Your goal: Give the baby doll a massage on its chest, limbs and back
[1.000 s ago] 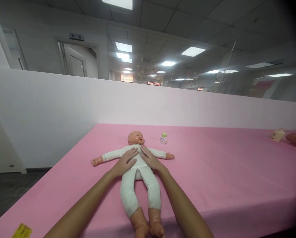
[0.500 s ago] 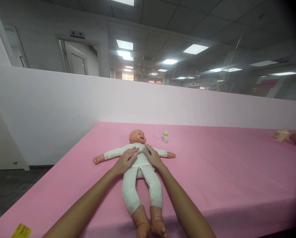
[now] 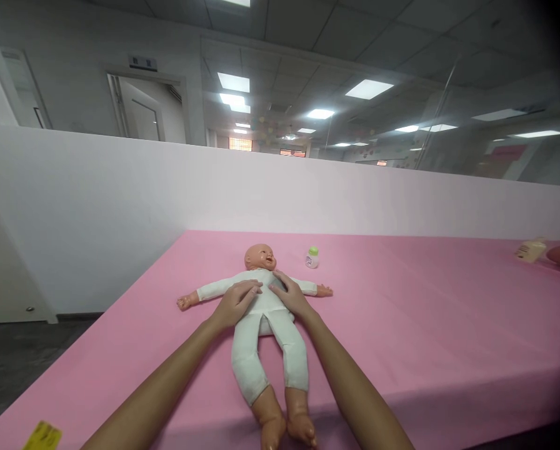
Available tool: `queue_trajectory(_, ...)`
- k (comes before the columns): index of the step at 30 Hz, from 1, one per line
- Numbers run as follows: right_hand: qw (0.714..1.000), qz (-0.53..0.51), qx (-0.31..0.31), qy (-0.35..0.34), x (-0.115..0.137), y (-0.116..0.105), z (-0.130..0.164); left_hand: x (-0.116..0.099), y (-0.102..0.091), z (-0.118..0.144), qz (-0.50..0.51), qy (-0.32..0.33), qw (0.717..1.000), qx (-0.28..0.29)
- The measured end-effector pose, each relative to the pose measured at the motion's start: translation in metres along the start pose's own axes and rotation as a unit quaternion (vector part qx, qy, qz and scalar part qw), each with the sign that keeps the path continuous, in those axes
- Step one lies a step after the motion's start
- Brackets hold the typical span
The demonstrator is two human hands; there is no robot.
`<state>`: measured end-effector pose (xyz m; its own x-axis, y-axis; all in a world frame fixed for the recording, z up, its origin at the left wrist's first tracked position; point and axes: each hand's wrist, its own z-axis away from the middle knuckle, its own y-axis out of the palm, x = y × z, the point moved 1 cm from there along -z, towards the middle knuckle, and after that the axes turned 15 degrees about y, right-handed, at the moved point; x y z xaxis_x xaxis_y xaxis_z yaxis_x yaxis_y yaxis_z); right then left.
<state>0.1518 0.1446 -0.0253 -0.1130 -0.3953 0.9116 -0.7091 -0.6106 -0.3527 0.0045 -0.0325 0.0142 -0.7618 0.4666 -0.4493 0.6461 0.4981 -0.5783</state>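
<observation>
a plastic baby doll in a white cloth bodysuit (image 3: 265,325) lies on its back on the pink-covered desk (image 3: 425,325), arms spread, head away from the person, bare feet at the near edge. the left hand (image 3: 235,302) rests flat and unclenched on the doll's chest, fingers spread, gripping nothing; the right hand (image 3: 289,297) lies the same way on the other side of the chest, fingertips almost meeting at the middle. to do this well, i judge the palms should stay soft and flat, pressure light and even on both sides, so the cloth body does not bunch or slide on the cover. a small white bottle with a green cap (image 3: 312,257) stands upright just beyond the doll's arm, capped; its contents cannot be seen. a pale carton-like pack (image 3: 529,250) lies far right, its contents hidden
</observation>
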Motion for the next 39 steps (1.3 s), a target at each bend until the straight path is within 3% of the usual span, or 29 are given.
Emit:
queue_trajectory(9, 1.0, 0.001, 0.009, -0.014, -0.002, -0.002, 0.0, 0.004, 0.003, 0.002, -0.035, 0.027, 0.999, -0.007)
queue_trajectory(19, 1.0, 0.008, 0.0, -0.028, -0.003, -0.003, -0.003, 0.006, 0.005, 0.003, -0.024, -0.003, 1.0, -0.006)
queue_trajectory(39, 0.999, 0.019, -0.012, -0.038, -0.003, -0.004, -0.002, 0.016, 0.009, 0.007, -0.016, 0.01, 1.0, 0.001)
